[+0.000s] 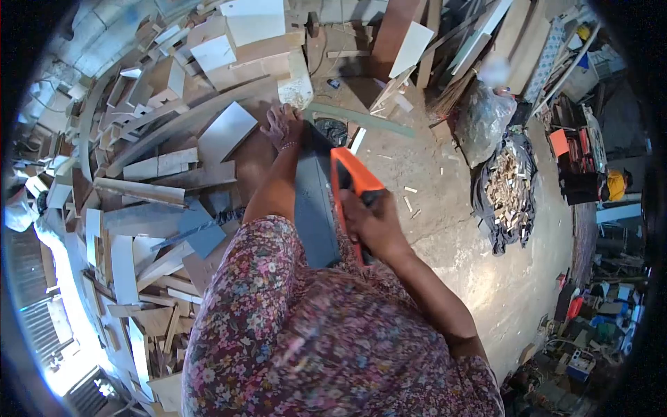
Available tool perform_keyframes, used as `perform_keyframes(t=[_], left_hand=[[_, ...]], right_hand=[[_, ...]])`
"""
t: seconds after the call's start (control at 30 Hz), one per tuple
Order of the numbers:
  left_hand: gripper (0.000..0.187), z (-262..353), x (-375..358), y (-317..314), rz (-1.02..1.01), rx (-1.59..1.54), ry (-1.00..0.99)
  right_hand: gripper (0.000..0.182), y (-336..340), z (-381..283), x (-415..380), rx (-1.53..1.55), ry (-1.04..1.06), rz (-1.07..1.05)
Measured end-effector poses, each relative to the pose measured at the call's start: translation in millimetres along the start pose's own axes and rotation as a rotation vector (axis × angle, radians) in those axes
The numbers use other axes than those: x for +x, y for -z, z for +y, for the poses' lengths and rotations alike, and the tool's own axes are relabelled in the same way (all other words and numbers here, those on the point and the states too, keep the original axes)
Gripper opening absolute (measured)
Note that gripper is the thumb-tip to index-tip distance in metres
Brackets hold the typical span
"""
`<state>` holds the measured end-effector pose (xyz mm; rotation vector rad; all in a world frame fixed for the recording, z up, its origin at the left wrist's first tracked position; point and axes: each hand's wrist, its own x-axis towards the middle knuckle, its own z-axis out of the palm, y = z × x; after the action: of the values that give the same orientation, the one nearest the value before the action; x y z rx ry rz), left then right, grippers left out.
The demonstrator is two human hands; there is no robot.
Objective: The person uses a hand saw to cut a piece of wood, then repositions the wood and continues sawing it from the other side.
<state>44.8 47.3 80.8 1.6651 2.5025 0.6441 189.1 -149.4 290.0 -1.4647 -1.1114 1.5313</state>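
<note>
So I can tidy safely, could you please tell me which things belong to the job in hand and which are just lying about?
In use: orange saw-like tool, in right hand; grey board.
Seemingly lying about: clear plastic bag; wood scraps; green strip.

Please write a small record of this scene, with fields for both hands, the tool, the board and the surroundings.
Left hand: fingers spread, near the far end of the board; contact not clear
Right hand: closed around the tool's handle
Tool: orange, saw-like, blurred
Board: blue-grey, long, in front of the person
Left side: many wooden pieces, piled
Right side, on floor: dark sack holding wood scraps; clear plastic bag beyond it
</note>
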Motion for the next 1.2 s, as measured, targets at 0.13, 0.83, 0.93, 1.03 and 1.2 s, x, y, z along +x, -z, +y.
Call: perform_keyframes(t=[0.13, 0.83, 0.93, 1.03, 1.2], left_hand=[[0.033, 1.4, -2.9, -0.4, -0.035, 0.008, -0.019], [0.051, -14.4, -9.1, -1.0, 0.004, 0.07, -0.134], [0.049, -12.9, -7.9, 8.2, -0.018, 0.075, -0.121], [0.048, -14.3, -8.2, 6.6, -0.092, 0.056, -0.094], [0.047, -13.2, -9.8, 1.5, 0.037, 0.128, -0.092]], right_hand=[[0.016, 6.0, 20.3, 23.8, 0.115, 0.073, 0.019], [0.03, -6.7, 32.2, 82.7, -0.55, 0.478, 0.466], [0.029, -2.9, 18.3, 93.3, -0.533, 0.463, 0.359], [0.036, 0.3, 19.2, 95.9, -0.457, 0.304, 0.266], [0.04, -2.9, 32.2, 104.7, -0.511, 0.414, 0.323]])
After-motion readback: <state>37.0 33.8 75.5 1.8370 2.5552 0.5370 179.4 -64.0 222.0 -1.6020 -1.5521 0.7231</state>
